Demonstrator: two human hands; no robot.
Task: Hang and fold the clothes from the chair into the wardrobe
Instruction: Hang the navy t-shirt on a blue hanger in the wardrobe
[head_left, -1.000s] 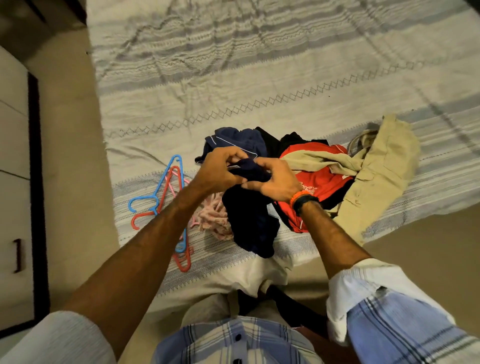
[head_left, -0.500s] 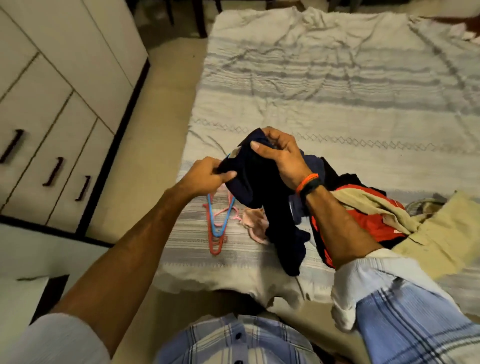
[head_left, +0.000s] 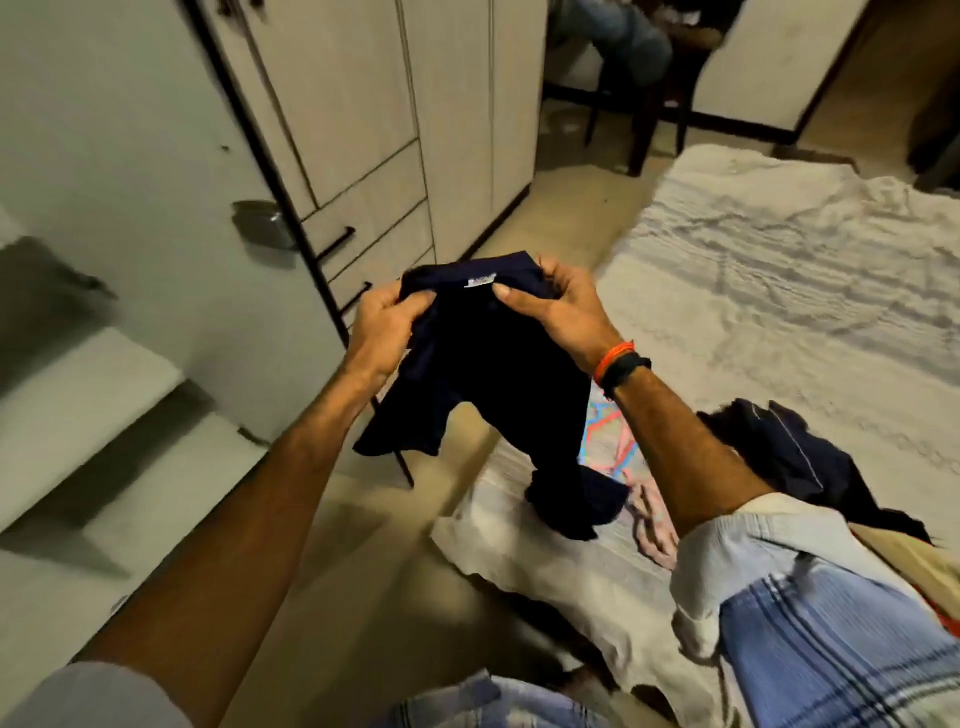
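A bed (head_left: 779, 291) with a pale, wrinkled striped cover fills the right side of the room. The floor (head_left: 374, 545) beside it is plain beige. At the far end stands a dark wooden chair (head_left: 644, 104), blurred, with something bluish on its seat. On the near left, pale steps (head_left: 78, 395) climb along the white wall (head_left: 104, 130).

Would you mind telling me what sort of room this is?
Most likely a bedroom: a bed with a striped cover, a built-in wardrobe beside it, and plastic hangers lying on the bed.
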